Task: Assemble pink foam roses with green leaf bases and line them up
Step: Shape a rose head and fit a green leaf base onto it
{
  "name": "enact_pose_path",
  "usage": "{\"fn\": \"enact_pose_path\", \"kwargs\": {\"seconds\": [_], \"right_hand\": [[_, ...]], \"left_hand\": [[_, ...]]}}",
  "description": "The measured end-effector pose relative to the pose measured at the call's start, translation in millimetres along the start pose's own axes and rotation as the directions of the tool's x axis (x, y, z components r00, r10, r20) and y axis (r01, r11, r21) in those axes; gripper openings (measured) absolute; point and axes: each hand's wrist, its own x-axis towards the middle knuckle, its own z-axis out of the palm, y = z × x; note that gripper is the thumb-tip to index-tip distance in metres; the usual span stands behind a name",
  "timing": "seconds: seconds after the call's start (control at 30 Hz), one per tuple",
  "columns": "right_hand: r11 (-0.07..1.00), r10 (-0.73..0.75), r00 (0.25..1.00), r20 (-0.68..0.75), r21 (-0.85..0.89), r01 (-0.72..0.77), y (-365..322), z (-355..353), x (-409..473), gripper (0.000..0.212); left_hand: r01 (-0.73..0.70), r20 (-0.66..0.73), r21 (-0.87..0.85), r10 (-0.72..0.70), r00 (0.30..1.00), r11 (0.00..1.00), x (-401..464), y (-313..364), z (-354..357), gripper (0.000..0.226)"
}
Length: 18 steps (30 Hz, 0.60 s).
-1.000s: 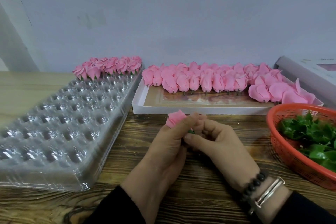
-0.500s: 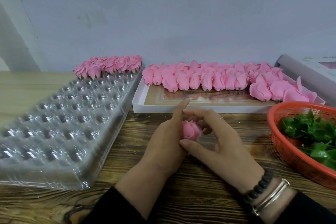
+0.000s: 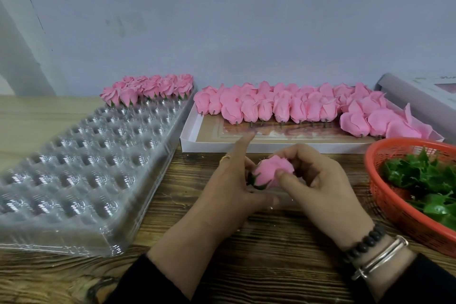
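Note:
A pink foam rose [image 3: 270, 171] with a green leaf base [image 3: 252, 178] on its left end lies sideways between my hands above the wooden table. My left hand [image 3: 228, 190] holds it at the leaf base, index finger stretched out. My right hand [image 3: 318, 180] pinches the petals from the right with thumb and curled fingers. Finished roses with leaf bases [image 3: 150, 89] stand in rows at the far end of a clear plastic cell tray [image 3: 81, 168]. Bare pink roses [image 3: 283, 106] fill the back of a white flat box [image 3: 246, 147].
A red plastic basket [image 3: 394, 205] at the right holds several green leaf bases [image 3: 424, 175]. A pale box [image 3: 419, 91] lies at the far right by the wall. The wooden table edge runs along the bottom.
The rose has turned sideways, and the leaf base on its left end now shows. My right hand has closed its thumb and fingers on the petals. Both hands stay mid-table.

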Motion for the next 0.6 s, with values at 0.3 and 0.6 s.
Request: {"fn": "enact_pose_path", "kwargs": {"seconds": [0.3, 0.6], "right_hand": [[0.904, -0.294, 0.939, 0.181, -0.266, 0.334, -15.7, 11.0, -9.6, 0.023], [0.922, -0.337, 0.931, 0.143, -0.148, 0.357, -13.6, 8.8, -11.7, 0.039]], "left_hand": [[0.048, -0.017, 0.006, -0.048, 0.999, 0.999, -1.7, 4.6, 8.7, 0.029], [0.110, 0.147, -0.154, -0.087, 0.985, 0.982, -5.0, 15.6, 6.1, 0.029]]}}
